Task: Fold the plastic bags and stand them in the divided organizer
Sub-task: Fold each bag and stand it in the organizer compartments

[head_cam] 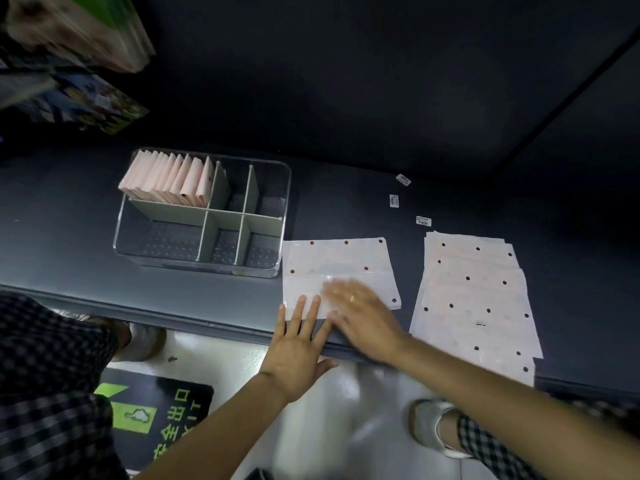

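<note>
Dark grey bench [86, 209] carries a clear divided plastic organizer [202, 216]. Beside it, left hand [298, 344] and blurred right hand [363, 317], fingers spread, flatten a dotted translucent plastic bag [337, 261]; folding seemingly comes next.

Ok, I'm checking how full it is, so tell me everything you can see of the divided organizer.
The divided organizer is a clear, plastic-looking rectangular bin with rounded corners, standing upright on the dark table, left of the bag being folded. Grey-green dividers split it into six compartments, three far and three near. Only the far-left one is filled, with a row of folded pink bags standing on edge. The others look empty. Neither hand touches it.
</note>
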`<state>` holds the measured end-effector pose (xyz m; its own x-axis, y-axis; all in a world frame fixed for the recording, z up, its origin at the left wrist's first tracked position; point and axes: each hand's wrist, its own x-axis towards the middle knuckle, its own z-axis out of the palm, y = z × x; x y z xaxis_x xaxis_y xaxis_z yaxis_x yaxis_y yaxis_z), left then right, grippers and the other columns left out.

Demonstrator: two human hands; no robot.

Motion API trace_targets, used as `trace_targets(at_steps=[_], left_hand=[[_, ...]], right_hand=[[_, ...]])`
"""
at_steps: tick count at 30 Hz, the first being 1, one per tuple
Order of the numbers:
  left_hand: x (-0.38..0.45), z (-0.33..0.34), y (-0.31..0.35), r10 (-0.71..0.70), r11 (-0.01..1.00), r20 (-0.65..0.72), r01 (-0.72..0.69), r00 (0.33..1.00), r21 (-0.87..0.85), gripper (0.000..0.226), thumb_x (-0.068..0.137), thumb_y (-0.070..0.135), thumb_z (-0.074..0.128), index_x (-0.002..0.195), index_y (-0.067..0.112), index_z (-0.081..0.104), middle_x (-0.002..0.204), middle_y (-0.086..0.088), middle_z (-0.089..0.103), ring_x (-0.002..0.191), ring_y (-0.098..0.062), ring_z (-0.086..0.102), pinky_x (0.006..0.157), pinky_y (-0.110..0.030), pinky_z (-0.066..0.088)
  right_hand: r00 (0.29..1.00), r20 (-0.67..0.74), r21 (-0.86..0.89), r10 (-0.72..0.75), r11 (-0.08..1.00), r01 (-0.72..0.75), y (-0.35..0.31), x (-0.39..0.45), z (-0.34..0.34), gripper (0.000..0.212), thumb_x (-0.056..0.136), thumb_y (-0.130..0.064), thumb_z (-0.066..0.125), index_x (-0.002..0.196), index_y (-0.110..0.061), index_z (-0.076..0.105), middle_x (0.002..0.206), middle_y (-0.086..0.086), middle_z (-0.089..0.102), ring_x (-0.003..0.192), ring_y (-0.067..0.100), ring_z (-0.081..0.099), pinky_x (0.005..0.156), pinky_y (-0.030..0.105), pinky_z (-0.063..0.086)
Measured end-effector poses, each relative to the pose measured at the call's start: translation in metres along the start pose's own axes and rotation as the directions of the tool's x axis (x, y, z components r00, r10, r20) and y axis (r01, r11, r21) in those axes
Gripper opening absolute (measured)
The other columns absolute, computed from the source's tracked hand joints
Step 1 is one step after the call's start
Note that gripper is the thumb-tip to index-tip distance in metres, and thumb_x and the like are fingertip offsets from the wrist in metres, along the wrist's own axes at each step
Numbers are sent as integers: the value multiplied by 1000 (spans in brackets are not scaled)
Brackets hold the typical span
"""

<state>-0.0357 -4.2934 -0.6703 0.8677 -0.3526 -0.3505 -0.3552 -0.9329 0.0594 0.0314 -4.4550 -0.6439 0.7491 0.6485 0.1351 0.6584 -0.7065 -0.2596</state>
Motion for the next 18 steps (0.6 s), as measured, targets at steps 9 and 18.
trace_targets(at_steps=[9,18], left_hand=[[-17,-1,-28,42,997,-33,-40,999,58,75,93,65,12,140,24,-29,152,-8,-27,139,-28,-27,111,-51,-18],[-29,-7,-55,-44,999,-55,43,998,-19,76,83,68,-5,150,34,3,159,-1,-8,146,-23,-7,116,-45,-7]], right_hand=[[933,283,-306,223,943,-132,28,-83,-10,69,91,-54,25,135,-6,49,142,7,46,131,21,44,112,38,20],[985,-47,-132,168,976,-173,35,-51,-32,25,72,-22,81,92,-10,73,104,5,71,96,25,68,85,40,54]])
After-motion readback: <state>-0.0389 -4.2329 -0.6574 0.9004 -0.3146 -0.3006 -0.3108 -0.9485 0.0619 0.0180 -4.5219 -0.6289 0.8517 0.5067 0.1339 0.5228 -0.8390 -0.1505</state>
